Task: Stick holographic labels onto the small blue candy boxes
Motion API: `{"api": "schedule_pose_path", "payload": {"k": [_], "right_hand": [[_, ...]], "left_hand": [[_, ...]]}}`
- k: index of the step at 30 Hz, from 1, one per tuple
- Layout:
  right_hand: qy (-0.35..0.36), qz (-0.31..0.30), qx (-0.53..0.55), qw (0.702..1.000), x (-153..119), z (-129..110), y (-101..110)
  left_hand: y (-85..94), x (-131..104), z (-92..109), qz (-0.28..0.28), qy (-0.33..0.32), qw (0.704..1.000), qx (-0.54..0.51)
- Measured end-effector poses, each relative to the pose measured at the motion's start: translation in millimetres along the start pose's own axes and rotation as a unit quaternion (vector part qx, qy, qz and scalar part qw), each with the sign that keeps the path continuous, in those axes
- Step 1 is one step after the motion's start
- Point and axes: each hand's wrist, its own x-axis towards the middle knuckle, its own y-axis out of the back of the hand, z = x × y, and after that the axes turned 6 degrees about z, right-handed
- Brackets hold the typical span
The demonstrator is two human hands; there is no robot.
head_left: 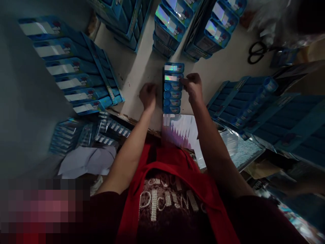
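A row of several small blue boxes point(173, 95) stands in front of me on the pale table. Shiny holographic stickers point(171, 78) lie across the two farthest boxes; the nearer ones show bare blue tops. At the right end of the second box, my right hand point(193, 87) has its thumb and finger pinched together, touching or almost touching it. My left hand point(148, 95) is closed just left of the row, apart from it, with fingers curled; whether it holds anything is hidden. A sheet of shiny stickers point(180, 130) lies by the table's near edge, below the row.
Stacked blue boxes with stickers stand left point(83, 74) and at the back point(170, 23). More blue packs point(241, 101) lie right. Black-handled scissors point(257, 52) rest at the back right. Plastic-wrapped packs point(67, 134) and white paper point(87, 161) are at the lower left.
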Motion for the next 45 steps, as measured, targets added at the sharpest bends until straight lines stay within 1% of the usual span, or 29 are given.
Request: {"api": "schedule_pose_path", "payload": {"k": [1, 2, 3, 4, 5, 6, 7, 9, 11, 12, 13, 14, 15, 17, 18, 19, 21, 24, 26, 29, 32, 35, 38, 41, 43, 45], "right_hand": [[-0.008, 0.015, -0.018, 1.0, -16.7, 5.9, 11.1], [-0.006, 0.026, -0.045, 0.999, -35.8, 13.4, 23.0], [0.012, 0.034, -0.125, 0.992, -56.0, 22.3, 34.5], [0.032, 0.009, -0.227, 0.973, -76.1, 31.9, 44.3], [0.051, -0.043, -0.299, 0.952, -94.6, 41.6, 51.5], [0.065, -0.081, -0.329, 0.938, -110.5, 50.6, 55.5], [0.085, -0.127, -0.36, 0.92, -123.1, 58.4, 56.4], [0.121, -0.197, -0.391, 0.891, -137.5, 69.5, 51.7], [0.15, -0.242, -0.412, 0.865, -140.4, 75.1, 45.2], [0.156, -0.253, -0.41, 0.862, -139.5, 76.5, 43.5], [0.161, -0.26, -0.404, 0.862, -138.0, 77.5, 43.2], [0.166, -0.264, -0.396, 0.864, -136.6, 78.2, 44.3], [0.173, -0.261, -0.389, 0.866, -135.8, 78.9, 46.4], [0.184, -0.244, -0.387, 0.87, -136.9, 79.6, 51.3], [0.19, -0.231, -0.391, 0.87, -138.9, 79.6, 52.9], [0.197, -0.217, -0.397, 0.87, -141.9, 79.2, 53.3], [0.216, -0.199, -0.403, 0.867, -150.7, 77.9, 50.4], [0.232, -0.2, -0.409, 0.86, -169.3, 78.1, 38.7], [0.225, -0.201, -0.416, 0.858, -184.0, 82.4, 30.0], [0.218, -0.195, -0.417, 0.86, -207.8, 94.0, 22.9], [0.225, -0.199, -0.406, 0.863, -227.8, 103.2, 26.3], [0.21, -0.195, -0.385, 0.877, -238.1, 101.9, 37.5], [0.178, -0.168, -0.369, 0.896, -241.8, 89.0, 52.3], [0.151, -0.126, -0.334, 0.922, -245.9, 64.8, 68.3], [0.13, -0.076, -0.272, 0.95, -247.8, 43.2, 77.9], [0.089, -0.028, -0.18, 0.979, -246.1, 19.9, 85.0]], "left_hand": [[11.8, -11.8, -9.5, 0.009, -0.024, 0.999, 0.025], [23.2, -24.9, -19.7, 0.007, -0.035, 0.998, 0.05], [33.1, -38.6, -30.1, -0.008, -0.041, 0.996, 0.084], [40.9, -52.0, -40.3, -0.033, -0.041, 0.993, 0.106], [46.3, -64.0, -49.6, -0.058, -0.043, 0.99, 0.123], [49.5, -74.1, -57.7, -0.08, -0.047, 0.987, 0.13], [51.0, -82.0, -64.3, -0.095, -0.048, 0.986, 0.128], [51.5, -91.5, -72.8, -0.104, -0.043, 0.987, 0.118], [53.0, -96.0, -76.0, -0.105, -0.032, 0.986, 0.122], [54.9, -97.9, -76.4, -0.11, -0.03, 0.985, 0.131], [57.3, -100.1, -76.4, -0.122, -0.031, 0.981, 0.144], [59.9, -102.9, -76.3, -0.147, -0.032, 0.976, 0.158], [62.3, -106.1, -76.4, -0.181, -0.027, 0.968, 0.17], [64.8, -113.7, -77.6, -0.243, 0.003, 0.953, 0.183], [64.6, -117.5, -78.6, -0.257, 0.023, 0.948, 0.185], [63.4, -121.2, -79.8, -0.257, 0.039, 0.948, 0.183], [59.2, -127.4, -82.3, -0.236, 0.049, 0.954, 0.176], [52.4, -134.3, -84.8, -0.223, 0.043, 0.962, 0.155], [49.1, -137.8, -86.1, -0.215, 0.046, 0.965, 0.145], [45.3, -141.0, -89.6, -0.176, 0.051, 0.972, 0.151], [42.3, -140.9, -95.1, -0.132, 0.043, 0.978, 0.158], [41.4, -139.3, -98.6, -0.122, 0.022, 0.979, 0.16], [41.6, -139.4, -97.1, -0.113, 0.002, 0.978, 0.175], [42.2, -141.3, -91.4, -0.105, -0.038, 0.977, 0.184], [44.8, -142.5, -86.2, -0.097, -0.083, 0.97, 0.205], [50.6, -143.8, -79.7, -0.069, -0.111, 0.963, 0.236]]}}
